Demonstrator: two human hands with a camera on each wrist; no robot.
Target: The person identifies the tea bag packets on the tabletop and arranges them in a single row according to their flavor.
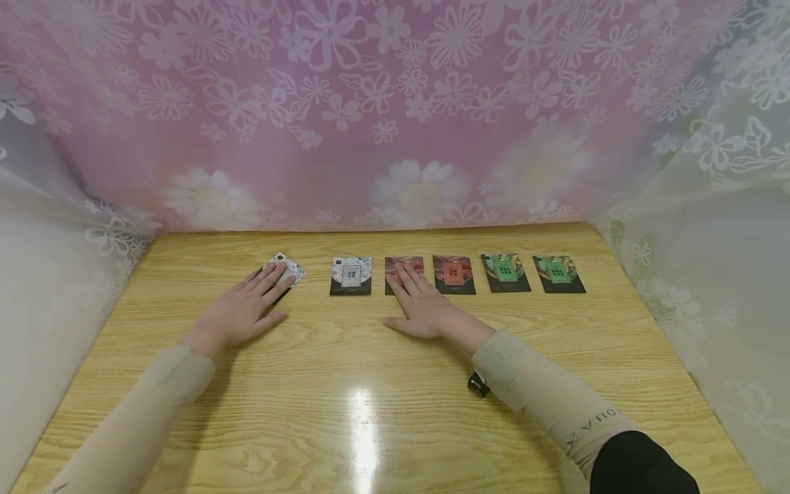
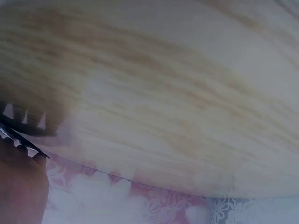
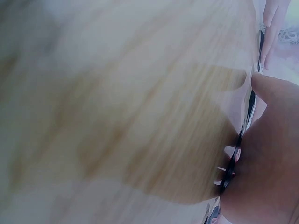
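Note:
Six picture cards lie in a row on the wooden table [image 1: 370, 412]. My left hand [image 1: 271, 283] rests flat, fingers straight, on the leftmost white-patterned card [image 1: 290, 267], which lies turned askew. My right hand [image 1: 409, 280] lies flat with straight fingers on the third card, a red one [image 1: 412, 263]. Between the hands sits a white card [image 1: 350, 276]. In the left wrist view only the card's edge [image 2: 21, 126] and part of the hand [image 2: 18, 186] show. The right wrist view shows the red card's edge [image 3: 236, 158] under the hand [image 3: 268, 158].
Right of my right hand lie another red card [image 1: 453, 274] and two green cards [image 1: 505, 272] [image 1: 558, 274]. A pink flowered curtain [image 1: 395, 116] closes the back; white lace curtains [image 1: 710, 261] hang at both sides. Bare wood stretches in front of the cards.

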